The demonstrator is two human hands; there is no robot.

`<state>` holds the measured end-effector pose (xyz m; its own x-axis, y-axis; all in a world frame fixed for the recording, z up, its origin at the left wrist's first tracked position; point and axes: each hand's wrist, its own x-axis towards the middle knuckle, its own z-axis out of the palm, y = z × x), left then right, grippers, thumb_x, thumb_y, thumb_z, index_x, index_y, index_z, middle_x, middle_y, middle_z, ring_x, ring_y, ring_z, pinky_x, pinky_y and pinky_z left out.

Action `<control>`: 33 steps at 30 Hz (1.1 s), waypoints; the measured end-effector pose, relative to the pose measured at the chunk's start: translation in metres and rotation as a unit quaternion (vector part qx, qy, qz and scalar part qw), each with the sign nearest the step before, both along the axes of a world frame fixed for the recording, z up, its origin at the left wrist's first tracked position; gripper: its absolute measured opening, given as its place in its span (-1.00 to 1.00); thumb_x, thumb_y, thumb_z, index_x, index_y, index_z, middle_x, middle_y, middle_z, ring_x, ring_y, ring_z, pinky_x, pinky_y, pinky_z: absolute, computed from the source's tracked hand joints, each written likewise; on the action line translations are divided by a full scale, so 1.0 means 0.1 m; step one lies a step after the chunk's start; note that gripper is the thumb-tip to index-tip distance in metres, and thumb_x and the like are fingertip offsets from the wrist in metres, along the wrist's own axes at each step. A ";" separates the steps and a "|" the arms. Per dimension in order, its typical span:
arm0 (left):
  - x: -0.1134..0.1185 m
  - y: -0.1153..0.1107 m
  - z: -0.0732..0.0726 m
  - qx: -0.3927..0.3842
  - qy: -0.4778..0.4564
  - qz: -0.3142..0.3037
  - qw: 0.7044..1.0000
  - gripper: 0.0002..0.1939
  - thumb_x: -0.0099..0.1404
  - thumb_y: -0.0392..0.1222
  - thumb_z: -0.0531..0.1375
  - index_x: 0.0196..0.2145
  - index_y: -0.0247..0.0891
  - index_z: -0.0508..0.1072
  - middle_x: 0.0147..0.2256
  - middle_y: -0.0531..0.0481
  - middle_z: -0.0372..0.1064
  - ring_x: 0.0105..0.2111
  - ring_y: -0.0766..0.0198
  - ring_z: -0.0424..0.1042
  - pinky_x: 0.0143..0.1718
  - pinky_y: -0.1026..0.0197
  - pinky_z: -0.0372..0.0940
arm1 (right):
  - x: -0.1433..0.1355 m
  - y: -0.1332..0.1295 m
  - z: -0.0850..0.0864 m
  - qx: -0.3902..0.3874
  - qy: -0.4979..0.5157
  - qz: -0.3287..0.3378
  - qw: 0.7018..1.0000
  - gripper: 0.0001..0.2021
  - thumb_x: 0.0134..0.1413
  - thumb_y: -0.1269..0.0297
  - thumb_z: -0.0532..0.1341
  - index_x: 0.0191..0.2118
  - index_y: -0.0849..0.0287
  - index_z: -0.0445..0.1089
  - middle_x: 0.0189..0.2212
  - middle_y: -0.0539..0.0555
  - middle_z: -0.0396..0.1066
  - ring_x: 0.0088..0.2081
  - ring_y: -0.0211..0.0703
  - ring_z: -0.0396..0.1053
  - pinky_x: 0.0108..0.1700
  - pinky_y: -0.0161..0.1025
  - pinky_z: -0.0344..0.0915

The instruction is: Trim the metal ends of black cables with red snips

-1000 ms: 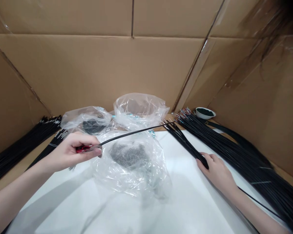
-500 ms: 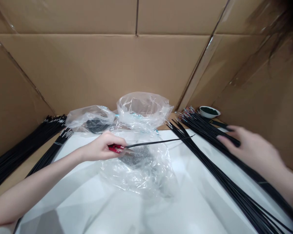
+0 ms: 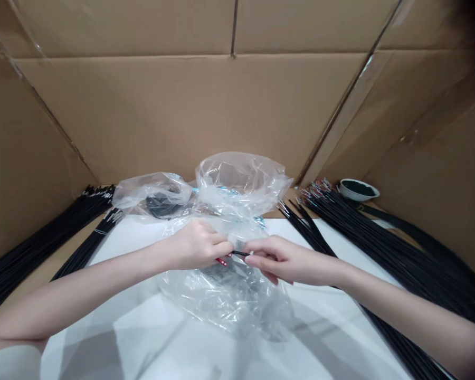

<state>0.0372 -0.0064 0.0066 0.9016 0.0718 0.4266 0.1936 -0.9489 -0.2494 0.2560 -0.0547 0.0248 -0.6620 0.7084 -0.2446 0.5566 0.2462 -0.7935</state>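
Observation:
My left hand [image 3: 200, 245] is closed around a small red-handled tool [image 3: 222, 262] and one end of a thin black cable [image 3: 240, 253]. Only a bit of the red handle shows below the fingers; the tool's metal end is hard to make out. Close by on the right, my right hand [image 3: 279, 258] pinches the same cable between thumb and fingers. A short piece of it shows between the two hands, and the rest is hidden by the right hand. Under both hands lies a crumpled clear plastic bag [image 3: 221, 306] with small grey contents.
More clear bags [image 3: 241, 177] stand at the back, one holding black pieces [image 3: 164, 203]. Bundles of black cables lie along the left [image 3: 43, 232] and right [image 3: 364, 237] sides. A white bowl [image 3: 358, 196] with dark green contents sits back right. Cardboard walls [image 3: 182, 105] enclose the white table.
My right hand has come left from the cable bundle and now pinches the cable beside my left hand. The left hand has shifted slightly right, still holding cable and red-handled tool.

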 end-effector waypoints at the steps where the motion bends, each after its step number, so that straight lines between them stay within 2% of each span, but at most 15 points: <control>1: -0.03 0.01 -0.02 -0.014 0.012 0.012 1.000 -0.78 0.30 -0.24 0.00 -0.47 -0.29 0.33 -0.60 0.08 0.32 -0.67 0.40 0.20 -0.62 0.28 0.02 | 0.03 0.01 -0.05 0.014 -0.005 -0.012 1.000 -0.70 0.21 0.13 -0.03 -0.36 0.21 0.32 -0.70 -0.09 0.17 -0.67 -0.38 0.09 -0.62 -0.40 0.02; 4: -0.09 0.04 -0.08 -0.056 0.040 0.043 0.997 -0.81 0.28 -0.19 0.06 -0.46 -0.28 0.34 -0.56 0.07 0.36 -0.64 0.40 0.24 -0.59 0.30 0.05 | 0.09 0.02 -0.14 0.058 -0.016 -0.041 0.997 -0.72 0.16 0.15 0.05 -0.47 0.22 0.29 -0.71 -0.09 0.14 -0.65 -0.39 0.07 -0.62 -0.41 -0.03; 9: -0.08 0.04 -0.17 -0.081 0.027 0.049 0.995 -0.82 0.27 -0.22 0.06 -0.45 -0.29 0.38 -0.56 0.06 0.38 -0.63 0.39 0.26 -0.57 0.31 0.09 | -0.05 0.09 -0.24 -0.061 0.055 -0.053 0.995 -0.74 0.12 0.08 0.08 -0.36 0.21 0.27 -0.62 -0.08 0.21 -0.68 -0.40 0.13 -0.67 -0.44 0.05; 11: -0.13 0.05 -0.15 -0.148 -0.010 0.051 0.988 -0.88 0.25 -0.23 0.09 -0.33 -0.28 0.41 -0.51 0.05 0.42 -0.59 0.39 0.31 -0.53 0.33 0.15 | -0.13 0.12 -0.31 -0.086 0.088 -0.082 0.989 -0.75 0.12 0.09 0.07 -0.34 0.20 0.25 -0.62 -0.09 0.20 -0.72 -0.42 0.09 -0.71 -0.44 0.03; 13: -0.22 0.05 -0.11 -0.253 -0.096 0.087 0.959 -0.83 0.21 -0.24 0.13 -0.22 -0.28 0.40 -0.44 0.03 0.46 -0.55 0.42 0.33 -0.50 0.36 0.20 | -0.18 0.12 -0.38 -0.106 0.134 -0.119 0.978 -0.77 0.09 0.11 0.09 -0.33 0.20 0.22 -0.60 -0.10 0.20 -0.73 -0.45 0.06 -0.71 -0.44 0.01; 17: -0.38 0.02 -0.05 -0.419 -0.279 0.232 0.832 -0.84 0.18 -0.17 0.19 -0.34 -0.34 0.42 -0.57 0.07 0.37 -0.63 0.46 0.20 -0.60 0.39 0.11 | -0.24 0.09 -0.50 -0.136 0.237 -0.164 0.948 -0.76 0.00 0.16 0.17 -0.30 0.18 0.15 -0.47 -0.07 0.25 -0.69 -0.49 0.09 -0.64 -0.42 0.03; 19: -0.39 -0.02 -0.07 -0.483 -0.298 0.260 0.781 -0.81 0.15 -0.14 0.22 -0.38 -0.36 0.43 -0.58 0.07 0.35 -0.63 0.46 0.18 -0.61 0.39 0.09 | -0.28 0.08 -0.54 -0.140 0.255 -0.168 0.942 -0.74 -0.02 0.15 0.19 -0.30 0.18 0.14 -0.44 -0.06 0.24 -0.67 -0.49 0.10 -0.61 -0.41 0.04; 21: -0.34 -0.07 -0.11 -0.531 -0.295 0.260 0.750 -0.78 0.09 -0.13 0.26 -0.37 -0.36 0.44 -0.52 0.02 0.40 -0.58 0.44 0.23 -0.57 0.38 0.12 | -0.33 0.08 -0.57 -0.141 0.261 -0.174 0.939 -0.73 -0.03 0.14 0.19 -0.30 0.18 0.14 -0.44 -0.05 0.24 -0.65 -0.47 0.09 -0.61 -0.41 0.03; 26: -0.22 -0.13 -0.18 -0.583 -0.306 0.239 0.714 -0.78 0.07 -0.14 0.28 -0.39 -0.35 0.43 -0.43 -0.02 0.43 -0.46 0.38 0.32 -0.44 0.36 0.19 | -0.40 0.07 -0.60 -0.124 0.282 -0.187 0.933 -0.73 -0.04 0.13 0.21 -0.31 0.19 0.17 -0.45 -0.04 0.23 -0.63 -0.46 0.07 -0.59 -0.40 0.01; 29: -0.20 -0.11 -0.15 -0.594 -0.317 0.240 0.700 -0.79 0.07 -0.13 0.27 -0.43 -0.35 0.43 -0.52 0.05 0.36 -0.53 0.43 0.25 -0.50 0.38 0.14 | -0.41 0.07 -0.59 -0.130 0.296 -0.191 0.927 -0.73 -0.02 0.12 0.21 -0.31 0.20 0.19 -0.50 -0.06 0.22 -0.62 -0.44 0.09 -0.58 -0.39 0.03; 33: -0.20 -0.08 -0.14 -0.578 -0.345 0.257 0.693 -0.75 0.06 -0.09 0.28 -0.37 -0.33 0.46 -0.60 0.11 0.25 -0.60 0.46 0.14 -0.58 0.38 0.04 | -0.43 0.09 -0.60 -0.124 0.314 -0.208 0.918 -0.73 -0.02 0.12 0.22 -0.29 0.20 0.22 -0.53 -0.07 0.22 -0.62 -0.43 0.09 -0.58 -0.39 0.03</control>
